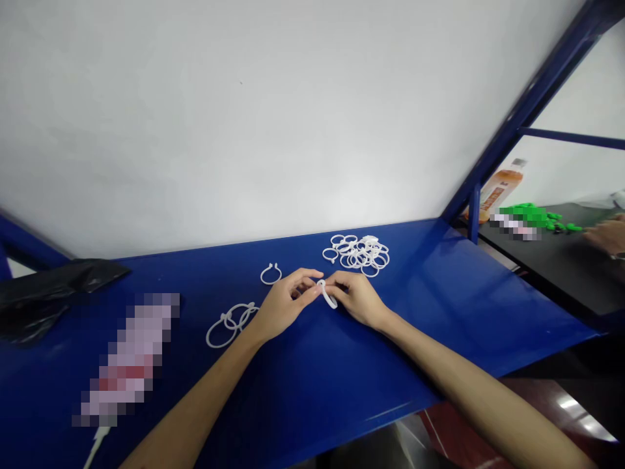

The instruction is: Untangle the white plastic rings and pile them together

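Note:
Between my two hands is a white plastic ring [330,298], held a little above the blue table. The thumb and fingers of my left hand [291,296] pinch its upper end from the left. From the right, my right hand [355,294] grips the same ring with thumb and fingertips. One open white ring [271,275] with knobbed ends lies just beyond my left hand. Nearer me, beside my left wrist, several white rings [222,333] overlap, partly hidden by the forearm. A heap of similar white rings [364,254] rests behind my right hand.
The blue table [312,384] meets a white wall at the back. On the left are a black plastic bag [73,286] and a blurred-out object with a white cable [97,443]. At right, past a blue frame post [473,215], stand a bottle [500,189], green pieces [530,213] and another person's hand [608,236].

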Tool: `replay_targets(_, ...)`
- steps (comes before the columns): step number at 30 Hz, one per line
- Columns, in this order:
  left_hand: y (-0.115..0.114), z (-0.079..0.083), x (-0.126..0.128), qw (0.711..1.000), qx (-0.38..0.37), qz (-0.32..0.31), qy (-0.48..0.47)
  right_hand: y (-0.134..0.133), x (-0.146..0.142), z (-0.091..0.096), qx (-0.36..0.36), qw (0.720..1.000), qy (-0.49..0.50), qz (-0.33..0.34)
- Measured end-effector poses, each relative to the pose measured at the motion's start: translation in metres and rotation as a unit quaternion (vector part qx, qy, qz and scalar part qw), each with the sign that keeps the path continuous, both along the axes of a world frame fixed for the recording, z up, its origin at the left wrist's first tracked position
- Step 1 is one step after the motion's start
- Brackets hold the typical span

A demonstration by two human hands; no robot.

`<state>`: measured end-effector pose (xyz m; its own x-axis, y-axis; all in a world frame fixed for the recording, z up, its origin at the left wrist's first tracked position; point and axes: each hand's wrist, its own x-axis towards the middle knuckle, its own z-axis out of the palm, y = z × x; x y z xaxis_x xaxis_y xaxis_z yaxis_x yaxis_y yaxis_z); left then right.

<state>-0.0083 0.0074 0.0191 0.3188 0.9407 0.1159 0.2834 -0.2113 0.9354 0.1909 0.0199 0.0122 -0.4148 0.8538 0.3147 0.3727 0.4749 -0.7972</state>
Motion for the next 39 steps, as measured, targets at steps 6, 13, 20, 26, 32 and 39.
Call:
replay_targets(6,-0.001,0.002,0.002,1.0,0.013,0.017,0.015,-0.001,0.0,-0.003,-0.071,0.997,0.027,-0.006)
replay_targets(13,-0.002,0.001,0.004,0.997,0.025,0.061,0.031,0.0,0.002,0.006,0.018,0.999,-0.035,-0.016)
replay_targets(20,0.0,0.0,0.003,0.988,0.068,0.129,0.058,-0.006,-0.001,0.005,0.023,0.999,-0.027,0.014)
replay_targets(26,0.003,-0.006,0.0,0.995,0.034,0.087,-0.025,-0.003,0.001,0.001,0.028,0.999,-0.018,0.01)
replay_targets(32,0.001,-0.001,0.0,0.999,0.024,0.043,-0.007,-0.006,0.003,0.008,0.022,0.997,-0.027,0.061)
replay_targets(39,-0.005,0.006,0.001,0.998,0.048,0.025,0.037,-0.01,0.005,0.008,0.082,0.988,-0.052,0.12)
